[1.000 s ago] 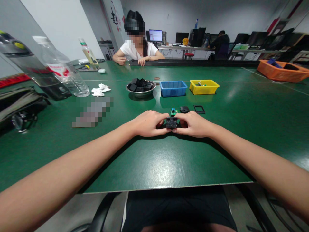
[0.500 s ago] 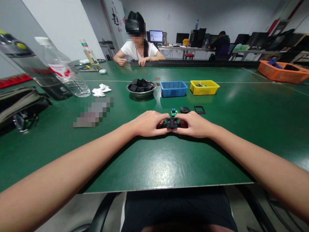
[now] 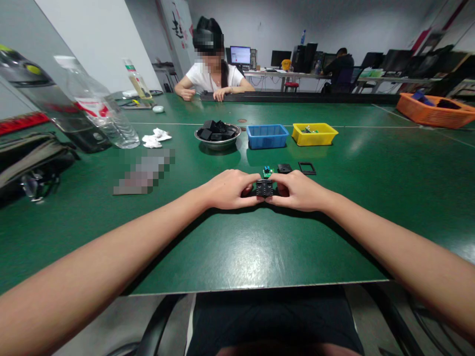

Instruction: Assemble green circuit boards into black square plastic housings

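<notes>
Presently, with the held piece as dial centre and twelve straight ahead, we are listing the following.

Item: one small black part (image 3: 264, 188), which we are holding between both hands over the green table (image 3: 241, 247); whether it is touching the surface, we cannot tell.

Item: our left hand (image 3: 232, 190), gripping the part's nine-o'clock side, thumb and forefinger clamping on it.

Item: our right hand (image 3: 302, 192), clamping the three-o'clock side likewise; the other fingers are curling behind, partly hidden.

Item: one green circuit board (image 3: 267, 172) bearing a blue component, lying just beyond the part at twelve.

Item: one black cap (image 3: 284, 168), resting at half past one, near the right hand.

Item: one square black frame (image 3: 307, 172), lying at two.

Item: one metal bowl (image 3: 218, 146), standing near eleven and holding heaped black pieces (image 3: 217, 130).

Item: one blue bin (image 3: 267, 141), standing farther off at twelve.

Item: one yellow bin (image 3: 314, 140), standing near one and containing small parts.

Item: one orange basket (image 3: 423, 112), sitting well apart at two.
</notes>
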Available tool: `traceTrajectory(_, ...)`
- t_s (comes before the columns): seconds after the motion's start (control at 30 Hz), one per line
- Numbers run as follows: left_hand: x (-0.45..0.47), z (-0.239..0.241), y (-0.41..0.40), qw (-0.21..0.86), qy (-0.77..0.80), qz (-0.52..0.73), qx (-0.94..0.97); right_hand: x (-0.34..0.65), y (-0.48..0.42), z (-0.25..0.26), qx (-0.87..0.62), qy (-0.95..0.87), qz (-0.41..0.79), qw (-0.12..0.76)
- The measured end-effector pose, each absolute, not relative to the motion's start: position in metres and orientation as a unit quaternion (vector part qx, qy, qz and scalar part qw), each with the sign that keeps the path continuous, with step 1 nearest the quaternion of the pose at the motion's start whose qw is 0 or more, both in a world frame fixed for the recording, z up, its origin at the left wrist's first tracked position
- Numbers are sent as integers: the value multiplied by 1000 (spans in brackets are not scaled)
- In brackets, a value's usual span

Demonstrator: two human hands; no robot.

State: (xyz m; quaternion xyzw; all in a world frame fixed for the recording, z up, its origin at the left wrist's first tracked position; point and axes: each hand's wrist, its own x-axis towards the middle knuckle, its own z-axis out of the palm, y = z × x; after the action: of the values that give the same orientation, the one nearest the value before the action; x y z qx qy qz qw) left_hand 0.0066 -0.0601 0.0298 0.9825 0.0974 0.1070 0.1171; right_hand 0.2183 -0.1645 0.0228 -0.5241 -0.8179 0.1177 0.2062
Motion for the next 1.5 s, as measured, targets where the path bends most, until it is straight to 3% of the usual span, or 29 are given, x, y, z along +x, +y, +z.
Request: traceTrajectory(1.5, 7, 31, -60, 97, 92, 104, 986, 218, -164, 24, -528, -820, 110, 193)
